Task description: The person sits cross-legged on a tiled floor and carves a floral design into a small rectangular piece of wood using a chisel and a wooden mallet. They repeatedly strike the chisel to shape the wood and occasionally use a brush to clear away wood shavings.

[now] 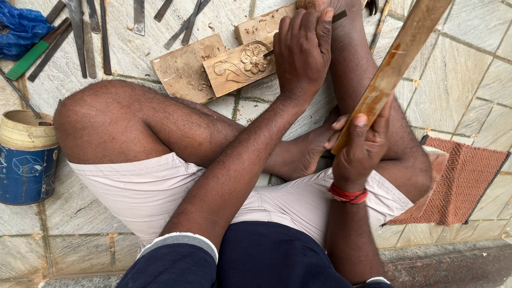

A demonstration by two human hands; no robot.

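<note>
My left hand (302,50) grips a thin dark chisel (338,16), its tip resting on a small wooden block (229,69) carved with a flower and scrolls. That block lies on the stone floor across a plain flat board (181,72), with another wood piece (261,25) behind it. A long wooden stick (397,61) is raised at a slant in my right hand (360,146), above my crossed legs. A red thread circles my right wrist. I sit cross-legged on the floor in pale shorts.
Several metal chisels and files (88,32) lie in a row at the top left, by a green-handled tool (29,57) and a blue bag (21,26). A blue and cream tin (26,157) stands at the left. A reddish woven mat (461,178) lies at the right.
</note>
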